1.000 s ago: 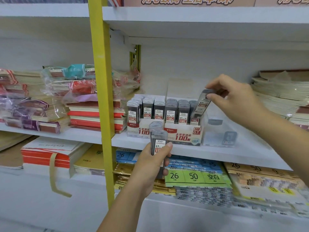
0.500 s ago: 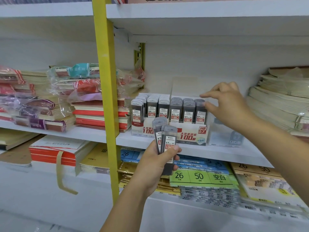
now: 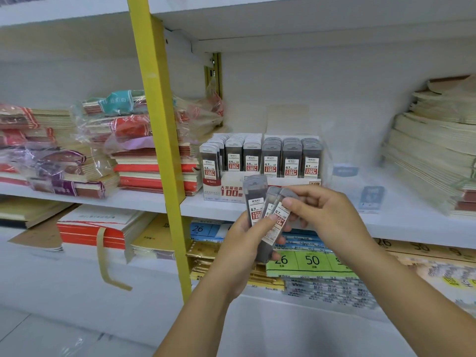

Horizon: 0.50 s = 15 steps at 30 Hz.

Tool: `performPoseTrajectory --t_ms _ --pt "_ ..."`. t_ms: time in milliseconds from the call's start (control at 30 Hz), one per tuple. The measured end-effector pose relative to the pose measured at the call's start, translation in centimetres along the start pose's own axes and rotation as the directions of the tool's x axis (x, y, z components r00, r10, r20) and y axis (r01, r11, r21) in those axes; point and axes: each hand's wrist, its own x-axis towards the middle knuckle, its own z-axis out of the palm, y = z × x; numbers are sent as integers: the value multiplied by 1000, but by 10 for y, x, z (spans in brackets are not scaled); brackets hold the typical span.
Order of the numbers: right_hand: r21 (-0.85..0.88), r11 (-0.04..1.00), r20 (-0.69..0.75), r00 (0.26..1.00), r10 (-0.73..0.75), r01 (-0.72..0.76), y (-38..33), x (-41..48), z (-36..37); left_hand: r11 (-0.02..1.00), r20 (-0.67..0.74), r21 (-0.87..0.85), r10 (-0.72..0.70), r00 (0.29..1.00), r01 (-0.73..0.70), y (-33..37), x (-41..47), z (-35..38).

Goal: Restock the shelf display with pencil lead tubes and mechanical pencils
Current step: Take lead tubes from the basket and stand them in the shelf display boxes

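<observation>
While the left hand (image 3: 242, 251) grips a fan of tubes (image 3: 255, 197) between thumb and curled fingers, the right hand (image 3: 332, 217) pinches the top of the rightmost tube (image 3: 280, 210); both hands are clamped, held in front of the box (image 3: 224, 189) and a little below its rows. Risk 1: drawing that tube out loosens the fan. The thumb alone presses on the other two, so one may slide and drop past the shelf (image 3: 412, 222) edge. Risk 2: the held labels read 0.7 and the box's left rows read 0.5, so a tube set too far left lands in the wrong row. Risk 3: the front rows look full, and forcing one in may tip its neighbours. Hidden: the tubes' lower ends in the palm, so the count is uncertain (three show); the box's right front behind the hands; any free slot at the back. Clear case (image 3: 371, 197) right of the box is blurred, contents unreadable.
</observation>
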Motion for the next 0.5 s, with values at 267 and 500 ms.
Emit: performPoseTrajectory --t_ms 267,500 --pt "-40 991 -138 982 -129 125 -8 -1 -2 985 10 -170 13 1000 -11 1 -4 -8" --pt "-358 855 -231 851 -471 375 -66 27 -62 994 -39 -63 85 996 -87 2 0 -20"
